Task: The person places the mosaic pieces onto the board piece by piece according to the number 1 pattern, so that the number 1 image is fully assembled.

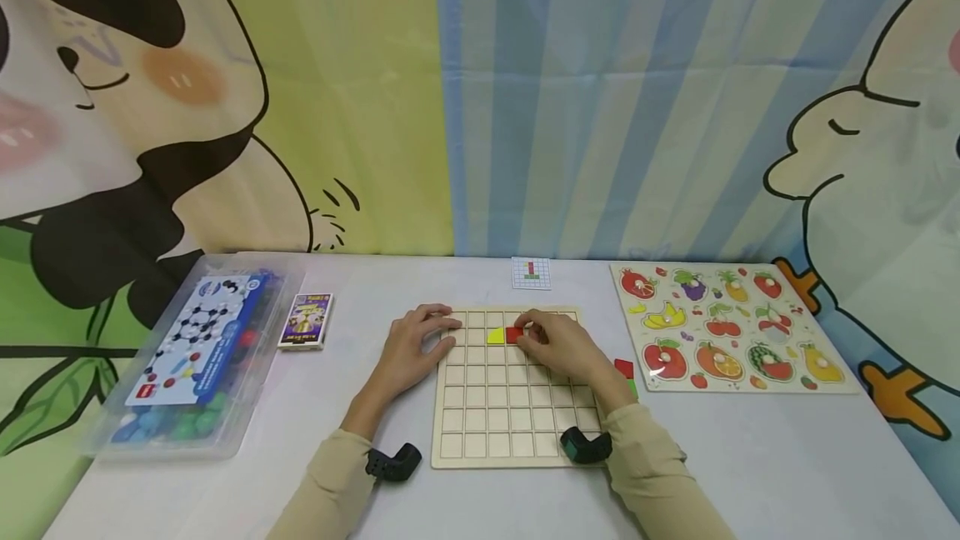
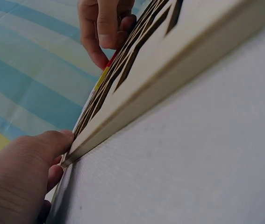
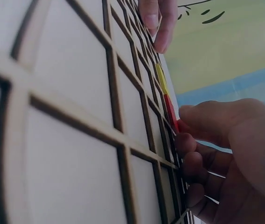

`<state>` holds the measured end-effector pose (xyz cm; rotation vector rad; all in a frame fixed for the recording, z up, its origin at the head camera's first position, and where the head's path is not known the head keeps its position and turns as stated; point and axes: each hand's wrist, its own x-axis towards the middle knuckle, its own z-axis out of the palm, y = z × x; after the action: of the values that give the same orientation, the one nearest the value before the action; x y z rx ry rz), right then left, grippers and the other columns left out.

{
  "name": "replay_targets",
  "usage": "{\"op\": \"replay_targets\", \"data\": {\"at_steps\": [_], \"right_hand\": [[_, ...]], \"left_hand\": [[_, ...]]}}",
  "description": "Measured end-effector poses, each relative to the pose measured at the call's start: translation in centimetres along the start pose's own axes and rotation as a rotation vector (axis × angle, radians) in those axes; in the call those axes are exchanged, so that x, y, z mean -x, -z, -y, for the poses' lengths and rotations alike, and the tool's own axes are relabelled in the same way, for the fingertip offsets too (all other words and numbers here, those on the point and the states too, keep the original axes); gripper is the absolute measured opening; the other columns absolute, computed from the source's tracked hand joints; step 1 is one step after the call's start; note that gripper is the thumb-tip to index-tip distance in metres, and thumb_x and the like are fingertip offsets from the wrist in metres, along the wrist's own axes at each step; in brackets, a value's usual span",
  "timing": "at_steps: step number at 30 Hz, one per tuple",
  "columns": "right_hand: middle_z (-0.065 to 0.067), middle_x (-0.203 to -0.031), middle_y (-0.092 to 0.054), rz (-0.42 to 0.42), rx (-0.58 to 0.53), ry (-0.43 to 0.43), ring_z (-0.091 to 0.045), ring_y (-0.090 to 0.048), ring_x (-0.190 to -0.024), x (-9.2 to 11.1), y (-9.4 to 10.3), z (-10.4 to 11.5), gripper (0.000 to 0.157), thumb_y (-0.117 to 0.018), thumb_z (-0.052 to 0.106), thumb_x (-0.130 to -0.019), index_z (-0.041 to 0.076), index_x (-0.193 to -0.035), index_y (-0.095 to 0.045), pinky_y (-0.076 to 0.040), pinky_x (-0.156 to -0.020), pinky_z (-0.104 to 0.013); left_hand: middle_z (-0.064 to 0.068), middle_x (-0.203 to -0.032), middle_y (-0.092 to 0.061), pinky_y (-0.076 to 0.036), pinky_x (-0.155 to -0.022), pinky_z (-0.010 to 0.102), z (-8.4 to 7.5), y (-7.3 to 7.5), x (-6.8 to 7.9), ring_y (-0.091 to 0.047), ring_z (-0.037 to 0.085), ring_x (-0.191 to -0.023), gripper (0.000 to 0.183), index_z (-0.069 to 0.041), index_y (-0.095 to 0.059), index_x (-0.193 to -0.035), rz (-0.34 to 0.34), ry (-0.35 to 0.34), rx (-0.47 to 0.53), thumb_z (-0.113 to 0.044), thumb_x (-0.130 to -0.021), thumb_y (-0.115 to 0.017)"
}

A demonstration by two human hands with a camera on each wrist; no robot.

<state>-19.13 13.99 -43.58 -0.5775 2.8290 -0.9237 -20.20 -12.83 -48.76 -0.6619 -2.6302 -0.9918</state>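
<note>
Grid board (image 1: 487, 445) lies flat on the white table (image 1: 375, 515); all places are given relative to it.

Yellow tile (image 1: 496, 337): in a cell near the board's far edge. Red tile (image 1: 513, 335): right beside the yellow one, on its right-hand side.

Right hand (image 1: 558, 344): over the far right part of the board, thumb and forefinger pinching at the red tile, other fingers curled in. Left hand (image 1: 412, 348): at the board's far left edge, fingers loosely extended, tips resting on the rim; no tile in it.

Right of the board, by the right forearm: a second red piece (image 1: 624, 368) and a green piece (image 1: 633, 388), partly covered. Farther right: fruit puzzle (image 1: 731, 332). Beyond the far edge: small pattern card (image 1: 531, 273). Left of the board: card box (image 1: 306, 322); farther left, clear plastic case (image 1: 225, 432). Beyond everything: printed curtain (image 1: 562, 107).
</note>
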Motion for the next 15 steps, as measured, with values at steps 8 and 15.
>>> {"op": "replay_targets", "data": {"at_steps": [8, 15], "right_hand": [[0.001, -0.091, -0.064, -0.014, -0.058, 0.013, -0.009, -0.053, -0.070, 1.3, 0.7, -0.1, 0.026, -0.057, 0.022, -0.095, 0.016, -0.119, -0.064, -0.045, -0.066, -0.025], [0.004, -0.069, -0.056, -0.062, -0.049, -0.030, -0.011, -0.047, -0.062, 3.5, 2.5, -1.0, 0.021, -0.054, 0.024, -0.096, 0.014, -0.111, -0.065, -0.039, -0.055, -0.024]], "left_hand": [[0.000, -0.124, -0.059, -0.036, -0.088, 0.046, 0.2, -0.2, 0.0, -0.057, 0.024, -0.110, 0.023, -0.025, -0.069, -0.111, 0.000, -0.016, -0.002, -0.025, -0.088, -0.067], [0.002, -0.124, -0.060, -0.036, -0.087, 0.047, 0.2, -0.1, 0.0, -0.057, 0.025, -0.109, 0.024, -0.024, -0.069, -0.110, -0.010, -0.028, 0.010, -0.024, -0.087, -0.068]]}}
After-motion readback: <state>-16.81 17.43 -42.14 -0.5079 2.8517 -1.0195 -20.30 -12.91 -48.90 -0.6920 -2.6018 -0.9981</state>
